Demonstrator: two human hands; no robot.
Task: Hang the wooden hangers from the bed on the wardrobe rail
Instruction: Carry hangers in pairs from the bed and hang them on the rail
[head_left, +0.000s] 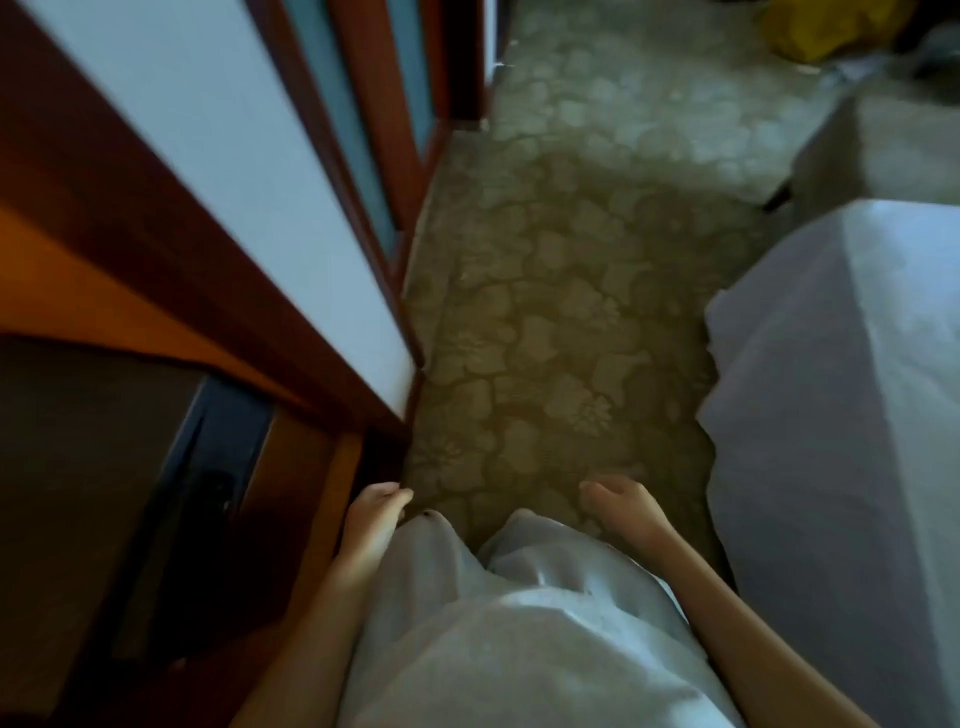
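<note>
I look down along my body at a patterned carpet. My left hand (375, 512) hangs at my side next to the wardrobe's (218, 171) lower edge, fingers loosely curled and holding nothing. My right hand (621, 501) hangs on the other side, also loosely curled and holding nothing. The bed (841, 374), covered with a pale sheet, rises on the right. No wooden hanger and no wardrobe rail show in this view. The picture is blurred.
The patterned carpet (561, 291) forms a narrow aisle between the wardrobe's red-brown framed doors on the left and the bed on the right. A dark open compartment (104, 467) lies at the lower left. A yellow heap (826, 23) sits far back right.
</note>
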